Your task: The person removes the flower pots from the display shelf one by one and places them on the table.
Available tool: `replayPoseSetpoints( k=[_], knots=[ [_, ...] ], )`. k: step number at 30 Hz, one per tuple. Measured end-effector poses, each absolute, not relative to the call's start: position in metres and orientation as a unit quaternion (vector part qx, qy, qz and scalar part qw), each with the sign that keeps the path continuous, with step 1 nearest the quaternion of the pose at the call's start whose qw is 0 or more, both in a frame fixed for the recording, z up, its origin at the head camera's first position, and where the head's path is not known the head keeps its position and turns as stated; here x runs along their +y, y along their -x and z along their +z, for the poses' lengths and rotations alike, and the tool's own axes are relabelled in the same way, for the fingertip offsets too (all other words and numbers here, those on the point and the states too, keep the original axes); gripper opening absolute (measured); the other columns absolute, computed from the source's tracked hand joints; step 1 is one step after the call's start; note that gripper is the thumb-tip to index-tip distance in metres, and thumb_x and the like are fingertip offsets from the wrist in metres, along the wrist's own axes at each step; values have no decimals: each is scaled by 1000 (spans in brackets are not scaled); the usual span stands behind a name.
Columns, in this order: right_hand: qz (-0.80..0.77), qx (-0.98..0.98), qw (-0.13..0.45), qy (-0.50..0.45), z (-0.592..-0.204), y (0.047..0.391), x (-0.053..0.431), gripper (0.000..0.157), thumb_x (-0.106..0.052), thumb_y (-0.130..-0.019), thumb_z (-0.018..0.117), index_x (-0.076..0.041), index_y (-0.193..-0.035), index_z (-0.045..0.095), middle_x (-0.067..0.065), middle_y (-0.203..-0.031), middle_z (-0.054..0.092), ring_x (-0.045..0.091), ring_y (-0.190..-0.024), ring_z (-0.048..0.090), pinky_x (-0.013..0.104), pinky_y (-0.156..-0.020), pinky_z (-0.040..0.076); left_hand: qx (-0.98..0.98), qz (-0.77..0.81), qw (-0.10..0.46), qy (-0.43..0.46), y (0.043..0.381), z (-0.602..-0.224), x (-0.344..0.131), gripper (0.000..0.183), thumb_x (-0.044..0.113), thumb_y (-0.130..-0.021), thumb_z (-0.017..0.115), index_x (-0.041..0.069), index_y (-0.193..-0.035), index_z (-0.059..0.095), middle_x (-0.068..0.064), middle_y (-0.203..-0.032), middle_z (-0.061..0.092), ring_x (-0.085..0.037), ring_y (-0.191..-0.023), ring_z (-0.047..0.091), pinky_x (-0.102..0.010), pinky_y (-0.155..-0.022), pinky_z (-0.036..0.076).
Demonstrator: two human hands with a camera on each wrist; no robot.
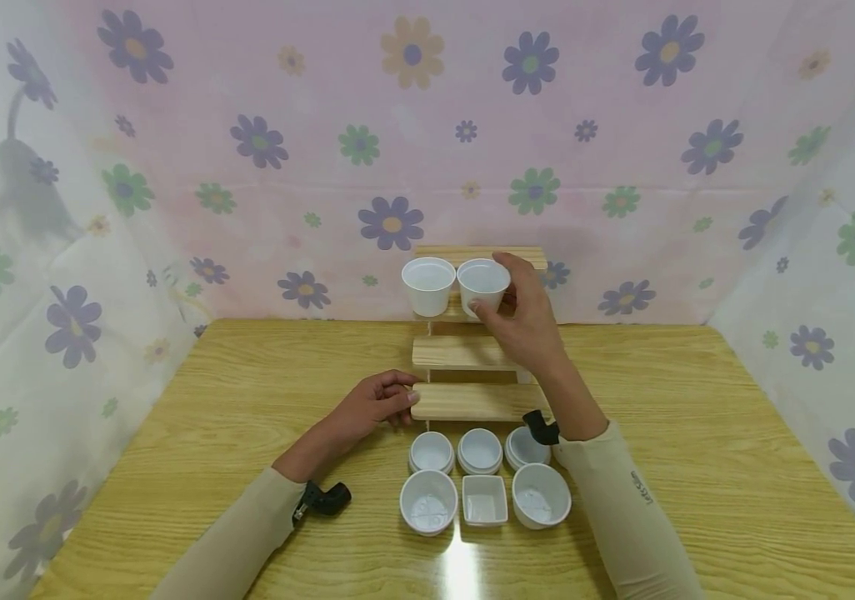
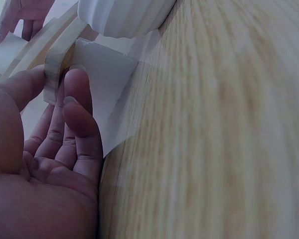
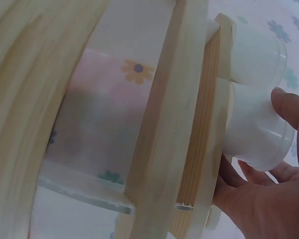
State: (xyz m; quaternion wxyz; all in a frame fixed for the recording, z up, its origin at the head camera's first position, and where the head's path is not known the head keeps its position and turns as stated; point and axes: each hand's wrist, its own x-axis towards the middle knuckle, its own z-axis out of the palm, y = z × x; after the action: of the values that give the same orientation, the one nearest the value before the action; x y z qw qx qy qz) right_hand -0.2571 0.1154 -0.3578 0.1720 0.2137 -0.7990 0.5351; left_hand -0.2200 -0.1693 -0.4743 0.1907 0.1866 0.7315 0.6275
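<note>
A tiered display stand has pale wooden shelf boards [image 1: 480,402] joined by clear side panels. My left hand [image 1: 378,402] pinches the left end of the lowest board; in the left wrist view, thumb and index finger hold the board's end [image 2: 52,64]. Higher up, my right hand [image 1: 521,312] grips a white pot [image 1: 482,283] by its sides. In the right wrist view that pot [image 3: 256,124] sits at an upper board, fingers around it; whether its base bears fully on the board I cannot tell. A second white pot [image 1: 428,287] stands just left of it.
Before the stand, small round white pots [image 1: 431,452] form one row. Nearer me are two larger round pots [image 1: 428,502] with a square white pot [image 1: 484,500] between them. Behind the wooden table [image 1: 285,358] hangs a flowered cloth [image 1: 307,167].
</note>
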Motion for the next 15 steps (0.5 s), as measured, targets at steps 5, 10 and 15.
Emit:
replayPoseSetpoints(
  k=[5, 10, 15],
  knots=[
    [538, -795, 176, -218, -359, 258, 115, 71, -4, -97, 78, -2, -157, 41, 22, -148, 45, 39, -118, 62, 54, -104, 54, 731, 627, 193, -187, 220, -474, -169, 42, 21, -111, 62, -1, -145, 55, -6, -89, 70, -19, -82, 68, -31, -74, 57],
    [534, -796, 179, -220, -360, 258, 115, 70, -4, -97, 78, -3, -157, 41, 22, -147, 45, 39, -118, 62, 54, -103, 54, 732, 626, 193, -186, 220, -473, -169, 42, 22, -110, 62, -1, -145, 55, -6, -89, 70, -19, -82, 68, -32, -74, 57],
    [534, -797, 180, -217, -360, 258, 115, 70, -5, -97, 78, -3, -157, 42, 22, -148, 45, 39, -117, 62, 55, -101, 55, 732, 627, 192, -186, 220, -474, -169, 42, 22, -111, 62, -1, -145, 55, -6, -89, 71, -19, -83, 69, -32, -74, 57]
  ],
)
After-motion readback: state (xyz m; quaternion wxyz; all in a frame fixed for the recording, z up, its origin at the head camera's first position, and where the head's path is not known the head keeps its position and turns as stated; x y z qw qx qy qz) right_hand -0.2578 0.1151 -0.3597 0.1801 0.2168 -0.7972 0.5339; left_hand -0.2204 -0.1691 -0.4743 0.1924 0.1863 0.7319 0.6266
